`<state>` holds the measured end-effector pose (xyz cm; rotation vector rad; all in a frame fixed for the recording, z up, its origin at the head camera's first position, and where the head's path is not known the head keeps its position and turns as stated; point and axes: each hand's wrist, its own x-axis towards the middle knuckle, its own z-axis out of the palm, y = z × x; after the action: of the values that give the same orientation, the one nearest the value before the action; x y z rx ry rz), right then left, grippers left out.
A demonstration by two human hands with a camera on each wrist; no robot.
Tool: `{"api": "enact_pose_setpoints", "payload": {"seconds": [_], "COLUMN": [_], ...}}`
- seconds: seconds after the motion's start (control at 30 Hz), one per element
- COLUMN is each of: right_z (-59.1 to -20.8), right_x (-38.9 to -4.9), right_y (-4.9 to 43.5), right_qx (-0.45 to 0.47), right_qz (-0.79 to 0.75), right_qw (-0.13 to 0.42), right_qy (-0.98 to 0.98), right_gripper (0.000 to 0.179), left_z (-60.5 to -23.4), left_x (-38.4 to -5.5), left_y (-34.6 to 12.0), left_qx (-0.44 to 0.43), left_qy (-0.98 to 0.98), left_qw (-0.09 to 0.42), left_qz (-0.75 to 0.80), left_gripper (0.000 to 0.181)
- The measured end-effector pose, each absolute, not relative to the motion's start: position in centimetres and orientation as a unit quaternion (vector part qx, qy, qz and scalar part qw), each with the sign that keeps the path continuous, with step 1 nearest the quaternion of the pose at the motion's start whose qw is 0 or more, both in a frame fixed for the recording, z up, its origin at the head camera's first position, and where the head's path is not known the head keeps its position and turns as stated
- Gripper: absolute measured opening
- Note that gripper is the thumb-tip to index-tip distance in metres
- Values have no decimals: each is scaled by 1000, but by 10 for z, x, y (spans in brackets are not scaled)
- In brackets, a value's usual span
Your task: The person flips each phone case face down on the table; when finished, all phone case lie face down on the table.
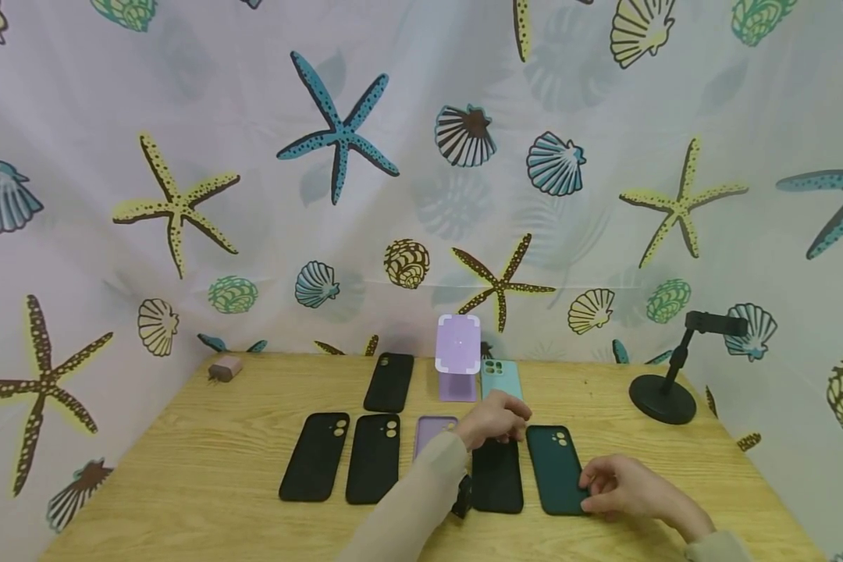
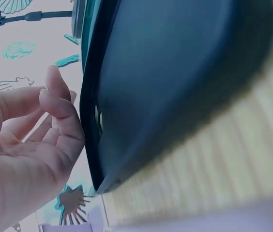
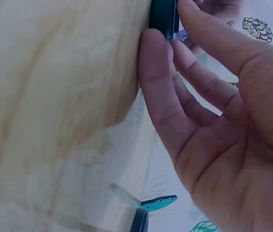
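Observation:
In the head view my left hand (image 1: 495, 420) is over the upper end of a black phone case (image 1: 497, 480), its fingers loosely bent and nothing visible in them. The left wrist view has that case (image 2: 160, 63) large, hollow side facing up, with the bent fingers beside its top edge. My right hand (image 1: 628, 488) pinches the lower right edge of a dark green phone case (image 1: 557, 468) that lies flat on the table. Its fingertips meet the case's edge (image 3: 161, 19) in the right wrist view. My left forearm partly hides a purple phone case (image 1: 432, 433).
Two black cases (image 1: 314, 457) (image 1: 374, 459) lie to the left, another black case (image 1: 389, 382) behind them. A purple phone stand (image 1: 458, 343) and a light blue phone case (image 1: 500, 378) are at the back. A black stand (image 1: 663, 398) is on the right, a pink charger (image 1: 225, 367) on the left.

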<state>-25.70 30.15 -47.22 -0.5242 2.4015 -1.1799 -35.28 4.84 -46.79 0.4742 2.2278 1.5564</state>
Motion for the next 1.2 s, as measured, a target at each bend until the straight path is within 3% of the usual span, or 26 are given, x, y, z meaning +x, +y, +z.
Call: {"api": "enact_pose_setpoints", "payload": {"seconds": [0.17,0.53,0.87,1.2], "right_z": [-470,-463,-460,-462], "right_x": [-256,-262,-274,-292], "right_y": [302,290,250,197], "right_qx": [-187,-172,-146,-167], "right_qz": [-441,-443,-527,-544], "right_qw": [217,179,223,203], "right_qy": [851,862,807,797], "right_gripper": [27,25,41,38], "left_z": [-458,-458,-454,-453], "left_x": [-352,-354,-347,-349], "left_y": [35,-9,-50,-99], "left_qx": [170,175,157,122], "left_qy": [779,781,796,829], "left_qw": [192,182,183,140], "left_qz": [572,571,556,528], "left_gripper": [28,27,28,28]}}
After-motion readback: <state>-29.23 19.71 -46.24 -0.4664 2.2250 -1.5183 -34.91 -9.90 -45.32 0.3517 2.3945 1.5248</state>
